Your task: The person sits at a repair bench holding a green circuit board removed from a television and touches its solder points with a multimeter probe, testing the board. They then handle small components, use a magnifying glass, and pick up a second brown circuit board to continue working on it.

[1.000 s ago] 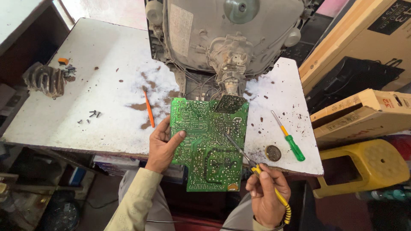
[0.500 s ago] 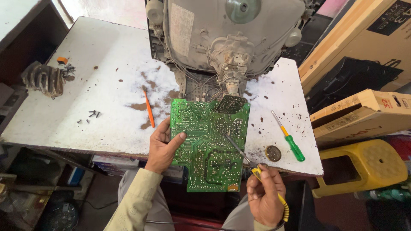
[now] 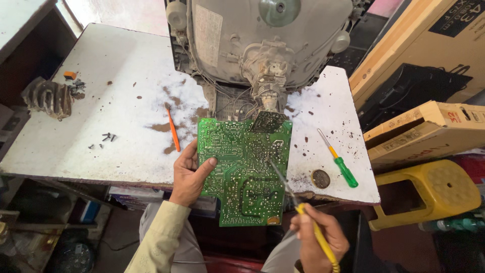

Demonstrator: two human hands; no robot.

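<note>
A green circuit board (image 3: 244, 172) lies on the front edge of a white table (image 3: 76, 131), and its lower end sticks out past the edge toward the person. Its long side runs from the person up to the back of an old TV (image 3: 262, 45), and thin wires join the two. The left hand (image 3: 189, 174) grips the board's left edge, with the thumb on top and the fingers curled under. The right hand (image 3: 318, 237) is closed around the yellow handle of a soldering iron (image 3: 290, 194). The iron slants up and to the left, and its thin metal tip rests on the middle of the board, a bit to the right. So the board lies up and to the left of the right hand, and the left hand is the one touching it. A green screwdriver (image 3: 339, 162) and a small round tin (image 3: 321, 178) lie on the table just right of the board. An orange stick (image 3: 173, 130) lies to the left. Some tiny screws (image 3: 103, 139) sit farther left.
</note>
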